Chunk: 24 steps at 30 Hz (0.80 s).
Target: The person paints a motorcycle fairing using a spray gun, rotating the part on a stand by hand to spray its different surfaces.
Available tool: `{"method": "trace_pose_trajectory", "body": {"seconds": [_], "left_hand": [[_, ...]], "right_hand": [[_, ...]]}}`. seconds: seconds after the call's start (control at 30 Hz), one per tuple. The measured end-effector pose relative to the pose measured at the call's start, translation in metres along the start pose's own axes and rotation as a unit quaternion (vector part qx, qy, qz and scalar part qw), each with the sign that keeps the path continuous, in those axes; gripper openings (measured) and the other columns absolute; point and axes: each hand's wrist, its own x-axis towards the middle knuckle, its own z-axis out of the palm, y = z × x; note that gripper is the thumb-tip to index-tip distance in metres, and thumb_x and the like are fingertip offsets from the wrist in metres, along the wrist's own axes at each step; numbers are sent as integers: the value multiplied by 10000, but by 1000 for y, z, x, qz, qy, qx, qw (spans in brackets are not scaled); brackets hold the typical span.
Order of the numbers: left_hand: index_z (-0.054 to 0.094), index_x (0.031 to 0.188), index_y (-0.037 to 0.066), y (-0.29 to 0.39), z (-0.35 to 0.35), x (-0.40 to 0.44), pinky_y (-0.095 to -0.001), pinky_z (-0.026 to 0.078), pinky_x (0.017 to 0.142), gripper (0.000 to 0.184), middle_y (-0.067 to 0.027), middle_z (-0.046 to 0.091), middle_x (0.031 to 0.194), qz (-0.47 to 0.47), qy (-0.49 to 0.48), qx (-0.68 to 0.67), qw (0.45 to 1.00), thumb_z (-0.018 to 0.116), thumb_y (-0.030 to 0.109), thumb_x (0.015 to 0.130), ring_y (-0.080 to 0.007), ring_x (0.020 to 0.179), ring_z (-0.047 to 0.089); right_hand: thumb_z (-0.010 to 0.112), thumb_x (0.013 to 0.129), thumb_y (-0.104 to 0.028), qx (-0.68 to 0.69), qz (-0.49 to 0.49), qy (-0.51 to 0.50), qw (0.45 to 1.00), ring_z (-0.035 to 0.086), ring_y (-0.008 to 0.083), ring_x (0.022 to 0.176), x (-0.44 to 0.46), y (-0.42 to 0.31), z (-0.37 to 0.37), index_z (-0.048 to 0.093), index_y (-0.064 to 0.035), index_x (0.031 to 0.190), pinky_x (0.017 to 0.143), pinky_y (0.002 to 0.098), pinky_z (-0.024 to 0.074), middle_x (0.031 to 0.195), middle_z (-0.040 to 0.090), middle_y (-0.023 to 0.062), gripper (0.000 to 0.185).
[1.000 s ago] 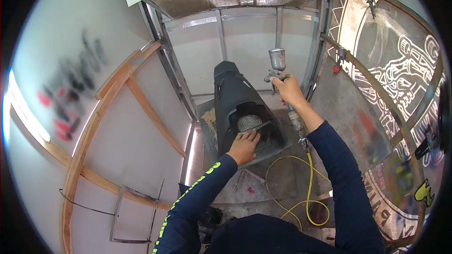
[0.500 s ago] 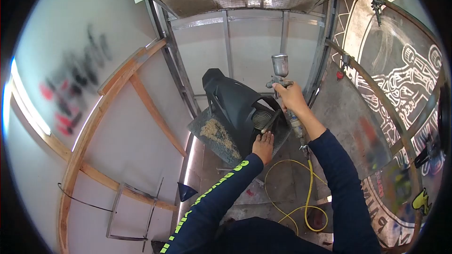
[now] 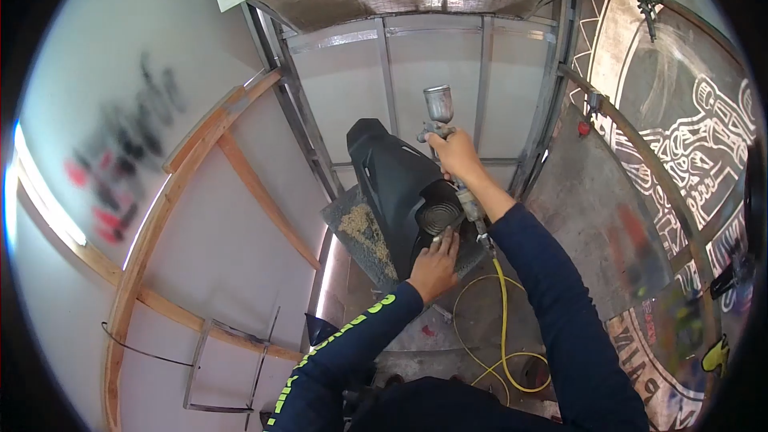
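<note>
My right hand (image 3: 460, 154) is closed around the handle of a spray gun (image 3: 432, 131), whose metal cup (image 3: 438, 104) stands upright on top. A yellow air hose (image 3: 503, 312) runs down from the gun's lower end. Below the gun lies a dark, matte moulded fairing panel (image 3: 394, 166), with a round ribbed form (image 3: 440, 214) showing at its near opening. My left hand (image 3: 434, 270) rests at the panel's near end, just below the ribbed form, fingers stretched forward. Its fingertips appear to touch the panel; their undersides are hidden.
The panel lies over a speckled board (image 3: 340, 216) bearing a tan, crumbly patch (image 3: 364, 232). Wooden framing (image 3: 172, 184) and a thin metal frame (image 3: 192, 364) stand left. Another spray gun (image 3: 646, 12) hangs upper right. Hose loops lie on the floor.
My right hand and the spray gun have moved left, over the panel, with the hose following. My left hand has shifted slightly left and nearer to me, its fingers still stretched forward.
</note>
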Motion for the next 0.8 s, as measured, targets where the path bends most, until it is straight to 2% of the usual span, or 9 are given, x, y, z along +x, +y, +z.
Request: {"method": "trace_pose_trajectory", "body": {"seconds": [0.07, 0.1, 0.17, 0.2, 0.27, 0.3, 0.53, 0.7, 0.8], "left_hand": [[312, 1469, -70, -16, -2, -2, -428, 503, 955, 887, -242, 376, 1515, 4, 27, -46, 999, 735, 314, 789, -368, 1208, 562], [312, 1469, -70, -21, -8, -2, -428, 503, 955, 887, -242, 376, 1515, 1, 27, -46, 999, 735, 314, 789, -368, 1208, 562], [436, 1402, -33, -32, -19, -1, -436, 512, 932, 727, -217, 555, 1355, 5, 11, -98, 995, 711, 269, 801, -366, 1153, 583], [436, 1402, -33, -37, -26, 1, -436, 512, 932, 727, -217, 555, 1355, 3, 11, -98, 995, 711, 269, 801, -366, 1153, 583], [568, 1272, 25, -48, -36, 3, -457, 522, 897, 521, -183, 674, 1128, -5, -24, -81, 996, 680, 227, 805, -367, 1102, 598], [631, 1127, 67, -50, -34, 2, -469, 526, 879, 337, -172, 699, 976, -2, 31, -96, 995, 643, 180, 810, -375, 1058, 617], [664, 975, 51, -57, -29, -2, -454, 562, 786, 261, -171, 700, 894, -14, 20, -33, 999, 694, 184, 752, -364, 893, 670], [698, 1116, 125, -74, -45, -6, -476, 544, 819, 383, -169, 718, 901, -29, -67, -37, 997, 674, 241, 752, -367, 896, 689], [693, 1195, 157, -82, -50, -7, -475, 542, 821, 463, -178, 719, 922, -18, -90, -34, 995, 687, 275, 748, -369, 901, 690]], "right_hand": [[628, 914, -284, 7, -1, 2, 1000, 572, 168, 425, 14, 2, 10, 635, 39, 903, 381, 340, 480, 565, 562, 65, 324], [626, 915, -282, 13, -2, 7, 1000, 572, 168, 429, 19, 3, 13, 642, 40, 929, 388, 341, 485, 568, 564, 65, 323], [624, 915, -278, 15, 0, 2, 1000, 573, 170, 432, 29, 7, 16, 646, 40, 954, 392, 340, 486, 571, 568, 67, 321], [623, 916, -274, 17, 3, -1, 1000, 574, 172, 434, 33, 10, 17, 651, 40, 980, 395, 339, 487, 574, 572, 68, 321], [622, 916, -272, 12, 5, -4, 1000, 573, 174, 433, 42, 16, 16, 653, 39, 995, 394, 340, 486, 577, 577, 71, 323], [622, 916, -270, 5, 7, -7, 1000, 573, 175, 432, 44, 18, 15, 656, 39, 1011, 394, 341, 485, 579, 581, 75, 325], [619, 916, -281, 19, -1, 10, 1000, 593, 204, 433, 63, 24, 8, 657, 51, 937, 400, 354, 492, 576, 592, 99, 335], [614, 904, -277, -26, 41, 14, 999, 629, 260, 444, 55, 36, 1, 642, 77, 881, 423, 385, 515, 608, 628, 145, 355], [636, 898, -274, -26, 32, 43, 998, 605, 219, 427, 44, 58, -4, 611, 76, 770, 374, 362, 493, 569, 600, 119, 374]]}}
